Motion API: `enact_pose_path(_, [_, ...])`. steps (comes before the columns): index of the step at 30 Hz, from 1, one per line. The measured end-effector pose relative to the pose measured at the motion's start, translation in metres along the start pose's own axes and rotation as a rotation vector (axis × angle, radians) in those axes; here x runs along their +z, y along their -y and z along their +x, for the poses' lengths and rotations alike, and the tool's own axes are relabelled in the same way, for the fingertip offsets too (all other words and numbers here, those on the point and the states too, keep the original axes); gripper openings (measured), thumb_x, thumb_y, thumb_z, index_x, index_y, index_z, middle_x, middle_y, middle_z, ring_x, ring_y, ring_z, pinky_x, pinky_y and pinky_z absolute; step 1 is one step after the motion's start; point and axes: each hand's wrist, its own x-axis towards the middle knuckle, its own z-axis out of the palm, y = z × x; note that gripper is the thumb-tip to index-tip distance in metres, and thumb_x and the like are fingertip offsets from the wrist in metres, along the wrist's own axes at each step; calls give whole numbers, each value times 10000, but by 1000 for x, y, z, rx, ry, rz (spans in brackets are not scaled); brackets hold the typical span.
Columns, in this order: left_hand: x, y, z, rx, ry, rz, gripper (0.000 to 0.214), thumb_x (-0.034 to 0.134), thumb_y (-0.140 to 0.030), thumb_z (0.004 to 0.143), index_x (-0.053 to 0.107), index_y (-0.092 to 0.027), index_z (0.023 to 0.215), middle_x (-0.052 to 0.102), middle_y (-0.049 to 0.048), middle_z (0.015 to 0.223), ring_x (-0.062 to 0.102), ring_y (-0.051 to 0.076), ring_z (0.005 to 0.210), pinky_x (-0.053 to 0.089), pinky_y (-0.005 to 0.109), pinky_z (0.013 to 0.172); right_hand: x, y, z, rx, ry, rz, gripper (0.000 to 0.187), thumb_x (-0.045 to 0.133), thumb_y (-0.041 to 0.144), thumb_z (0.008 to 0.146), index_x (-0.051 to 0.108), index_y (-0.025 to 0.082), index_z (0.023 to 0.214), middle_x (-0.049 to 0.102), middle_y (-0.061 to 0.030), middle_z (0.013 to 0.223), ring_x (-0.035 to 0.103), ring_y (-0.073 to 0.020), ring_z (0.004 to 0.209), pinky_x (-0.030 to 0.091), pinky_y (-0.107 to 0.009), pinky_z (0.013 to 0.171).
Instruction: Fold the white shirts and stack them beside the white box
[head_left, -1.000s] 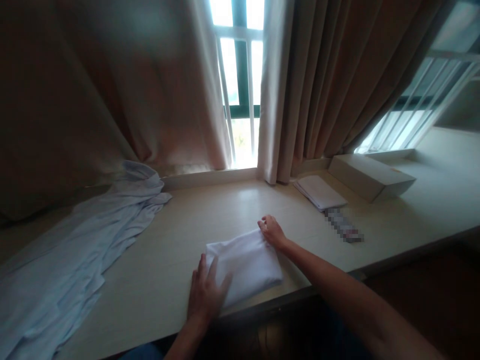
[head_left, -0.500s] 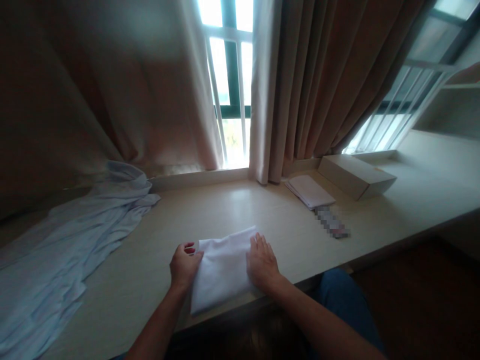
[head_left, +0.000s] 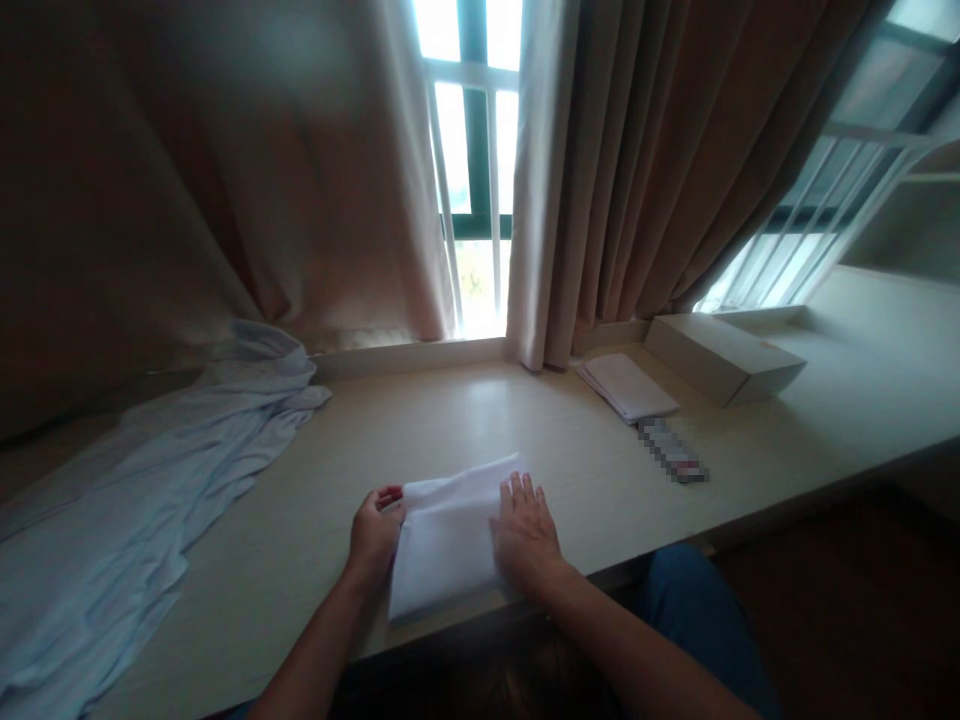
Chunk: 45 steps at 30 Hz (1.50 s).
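Note:
A folded white cloth (head_left: 446, 535) lies near the front edge of the pale wooden desk (head_left: 525, 430). My left hand (head_left: 373, 535) grips the cloth's left edge with curled fingers. My right hand (head_left: 525, 535) lies flat on the cloth's right side, fingers stretched out and close together, pressing it down.
A crumpled light blue garment (head_left: 142, 470) sprawls over the desk's left part. At the back right sit a white box (head_left: 724, 358), a folded white sheet stack (head_left: 628, 387) and a small flat item (head_left: 671, 450). Brown curtains (head_left: 652, 160) hang before the window behind.
One second ago my left hand lay flat on the cloth's near corner and my right held its far corner. Now the cloth is narrower, left hand gripping its left edge, right hand flat on it.

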Motion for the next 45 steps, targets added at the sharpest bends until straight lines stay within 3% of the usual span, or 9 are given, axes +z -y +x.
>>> enact_pose_path(5, [-6, -28, -24, 285, -60, 228, 371, 550, -230, 771, 566, -184, 1139, 548, 125, 1294, 487, 248, 1256, 371, 427, 1081, -7, 10, 1, -32, 52, 15, 696, 321, 551, 953, 324, 92, 1476, 166, -171, 1555, 12, -305, 1450, -21, -498, 1154])
enact_pose_path(9, [4, -37, -65, 585, 54, 626, 421, 469, -356, 878, 534, -235, 1276, 420, 111, 1456, 307, 294, 1390, 243, 538, 1130, -8, 14, -3, -63, 90, 22, 746, 291, 641, 928, 288, 157, 1497, 98, -130, 1571, -59, -296, 1446, -65, -508, 1145])
enact_pose_path(11, [9, -32, -81, 552, 68, 742, 481, 464, -429, 882, 498, -260, 1332, 350, 118, 1506, 252, 353, 1405, 228, 613, 1095, -8, 13, -6, -75, 88, 19, 749, 274, 647, 929, 266, 167, 1504, 78, -122, 1574, -81, -290, 1443, -79, -507, 1143])
enact_pose_path(14, [11, -22, -91, 434, -23, 752, 626, 436, -512, 876, 411, -166, 1397, 382, 189, 1462, 328, 346, 1361, 307, 542, 1070, -7, 12, -9, -87, 93, 15, 744, 257, 643, 934, 236, 174, 1511, 47, -109, 1576, -100, -289, 1439, -90, -509, 1141])
enact_pose_path(18, [-1, -20, -74, 213, -113, 659, 736, 443, -608, 828, 428, -72, 1331, 596, 199, 1173, 544, 313, 1140, 414, 446, 976, -4, 12, -10, -74, 96, 22, 749, 294, 646, 927, 211, 193, 1517, 21, -93, 1579, -111, -287, 1438, -83, -514, 1143])
enact_pose_path(22, [-9, -29, -45, -8, -8, 498, 740, 534, -612, 769, 427, -123, 1314, 672, 152, 1028, 645, 294, 947, 480, 395, 841, -4, 13, -12, -62, 54, 49, 744, 340, 646, 916, 246, 210, 1510, 66, -84, 1582, -79, -284, 1445, -50, -517, 1153])
enact_pose_path(30, [-3, -26, -12, -125, -31, 363, 625, 717, -460, 636, 539, -139, 1143, 690, 147, 966, 669, 278, 879, 488, 371, 812, -8, 16, -8, -31, 36, 61, 721, 400, 618, 907, 318, 198, 1487, 153, -102, 1573, -3, -314, 1450, -8, -551, 1147])
enact_pose_path(39, [-17, -9, -14, -194, -40, 393, 652, 708, -594, 571, 576, -133, 1014, 673, 172, 953, 653, 308, 895, 478, 406, 822, -15, 14, 4, 41, -52, 26, 664, 407, 551, 934, 350, 156, 1465, 210, -151, 1556, 93, -326, 1444, 17, -547, 1140])
enact_pose_path(45, [-12, -19, -15, -169, -37, 232, 531, 749, -465, 562, 596, -153, 964, 676, 97, 831, 656, 258, 785, 491, 368, 757, -16, 7, 0, 58, -44, 12, 647, 388, 543, 943, 347, 164, 1466, 208, -153, 1556, 132, -335, 1436, 43, -558, 1132])
